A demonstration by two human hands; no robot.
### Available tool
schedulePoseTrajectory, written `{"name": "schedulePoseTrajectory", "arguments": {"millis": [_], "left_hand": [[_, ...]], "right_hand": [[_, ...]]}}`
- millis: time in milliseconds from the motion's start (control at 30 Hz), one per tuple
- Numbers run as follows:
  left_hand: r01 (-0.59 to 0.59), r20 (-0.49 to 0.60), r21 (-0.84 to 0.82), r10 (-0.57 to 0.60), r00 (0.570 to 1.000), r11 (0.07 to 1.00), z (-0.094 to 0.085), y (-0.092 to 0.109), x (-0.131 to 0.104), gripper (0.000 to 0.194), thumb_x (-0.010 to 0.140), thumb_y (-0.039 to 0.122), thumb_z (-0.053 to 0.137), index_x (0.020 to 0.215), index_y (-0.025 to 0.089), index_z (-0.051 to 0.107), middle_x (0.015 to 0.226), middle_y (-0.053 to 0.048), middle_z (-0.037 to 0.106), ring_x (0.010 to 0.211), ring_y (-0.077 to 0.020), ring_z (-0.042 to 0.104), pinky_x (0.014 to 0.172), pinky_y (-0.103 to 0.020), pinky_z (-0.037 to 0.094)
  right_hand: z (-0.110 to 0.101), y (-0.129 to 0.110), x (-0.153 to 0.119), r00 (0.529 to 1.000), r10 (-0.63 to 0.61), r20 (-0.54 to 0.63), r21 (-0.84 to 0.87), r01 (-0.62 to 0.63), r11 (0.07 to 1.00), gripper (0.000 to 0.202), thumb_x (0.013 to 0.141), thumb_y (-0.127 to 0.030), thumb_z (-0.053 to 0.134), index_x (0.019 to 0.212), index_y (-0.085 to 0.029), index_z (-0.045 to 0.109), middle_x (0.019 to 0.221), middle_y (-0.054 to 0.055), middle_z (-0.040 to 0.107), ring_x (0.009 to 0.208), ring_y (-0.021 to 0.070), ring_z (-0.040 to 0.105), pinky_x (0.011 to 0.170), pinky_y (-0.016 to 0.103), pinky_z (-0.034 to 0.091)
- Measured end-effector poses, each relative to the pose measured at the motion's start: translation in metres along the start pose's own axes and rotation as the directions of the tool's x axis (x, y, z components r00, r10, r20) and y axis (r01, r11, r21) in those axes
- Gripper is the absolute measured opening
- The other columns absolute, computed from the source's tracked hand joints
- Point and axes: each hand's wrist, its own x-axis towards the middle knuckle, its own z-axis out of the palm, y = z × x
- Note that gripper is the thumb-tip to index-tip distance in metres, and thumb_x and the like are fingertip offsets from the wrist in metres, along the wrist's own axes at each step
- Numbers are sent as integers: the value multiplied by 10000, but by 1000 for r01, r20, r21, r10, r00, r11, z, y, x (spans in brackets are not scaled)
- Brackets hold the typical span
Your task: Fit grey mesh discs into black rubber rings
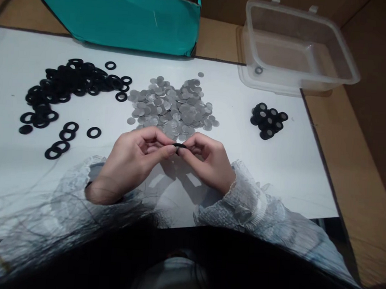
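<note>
Upper left on the bench (270, 176): big heap of black rings (75, 77), loose ones below, several visibly unfilled. Lower centre, your left hand (125, 162) and right hand (211, 163) both pinch a black ring (179, 146) between thumb and fingers, near the grey discs (178, 110) piled mid-frame. Right of centre, small cluster of disc-filled rings (269, 119) looks done; going by the piles, you're early on, most pieces left. Unclear: whether the held one has a disc, as it's edge-on and partly covered; heap undersides hidden; teal box (122, 18) cut off up top.
</note>
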Motion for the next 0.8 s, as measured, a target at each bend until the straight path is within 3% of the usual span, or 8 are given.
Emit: {"name": "schedulePoseTrajectory", "arguments": {"millis": [233, 367, 467, 667, 800], "left_hand": [[-123, -50, 104, 129, 990, 987, 5, -6, -2, 76, 747, 264, 679, 773, 196, 656, 738, -2, 700, 683, -162, 652, 618, -240, 532], [-149, -47, 29, 150, 988, 988, 10, -11, -2, 117, 765, 243, 674, 871, 195, 682, 836, -9, 726, 760, -157, 673, 701, -236, 557], [-180, -24, 36, 180, 983, 983, 10, -12, -3, 87, 773, 222, 668, 848, 193, 701, 860, -17, 733, 793, -159, 678, 730, -238, 560], [-176, -14, 82, 178, 984, 981, 7, -12, -3, 147, 791, 256, 663, 906, 177, 708, 901, -30, 735, 815, -164, 677, 756, -257, 553], [-173, -4, 109, 175, 985, 979, 7, -14, -2, 101, 782, 278, 667, 819, 184, 675, 816, -13, 710, 745, -156, 659, 693, -252, 536]], "right_hand": [[4, 3, -1, 991, 106, -87, 67, -101, 993, 275, 728, -382, 736, 690, -179, 554, 629, -28, 598, 577, 96, 576, 558, 257, 460], [3, 6, 0, 990, 125, -58, 121, -117, 986, 238, 749, -374, 708, 761, -183, 566, 638, -35, 591, 595, 95, 585, 592, 261, 489], [0, 7, -1, 991, 131, -20, 71, -129, 989, 204, 746, -319, 710, 806, -184, 570, 665, -29, 604, 621, 105, 603, 605, 265, 495], [-2, 4, -1, 999, 40, -25, -66, -41, 997, 82, 782, -225, 653, 775, -172, 592, 716, -4, 646, 661, 114, 630, 640, 264, 502], [0, 4, -1, 999, -10, -30, -120, 6, 993, 47, 791, -208, 615, 778, -179, 580, 713, -12, 635, 653, 109, 608, 635, 257, 500]]}}
